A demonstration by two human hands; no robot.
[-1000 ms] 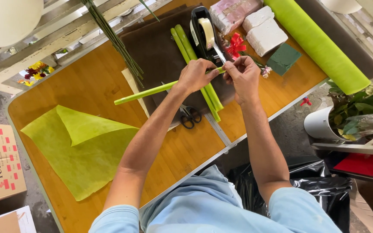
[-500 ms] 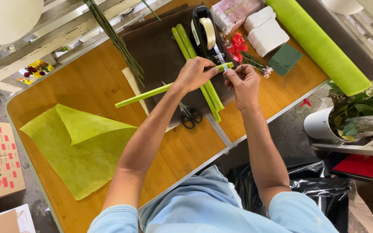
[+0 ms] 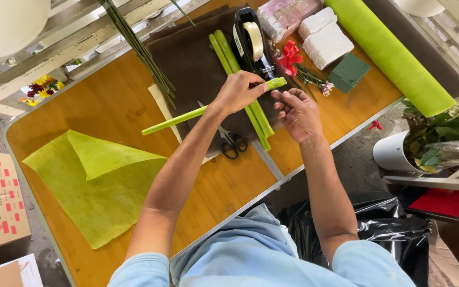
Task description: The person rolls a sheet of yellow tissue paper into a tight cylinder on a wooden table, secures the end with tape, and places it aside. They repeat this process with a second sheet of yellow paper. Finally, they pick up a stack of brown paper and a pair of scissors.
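My left hand grips a long rolled tube of light green paper near its right end, held level above the brown sheet. My right hand hovers just right of the tube's tip with fingers apart, holding nothing I can make out. A black tape dispenser with a roll of tape stands just beyond both hands. Two more green tubes lie on the brown sheet under the hands. Black-handled scissors lie below my left wrist.
A light green sheet lies folded on the left of the wooden table. A thick green roll, white foam blocks, a dark green block, a red bow and long stems lie at the back. A white pot stands right.
My right hand has let go of the tube's tip and drawn back to the right and down, fingers opening. My left hand keeps hold of the tube, which has barely moved.
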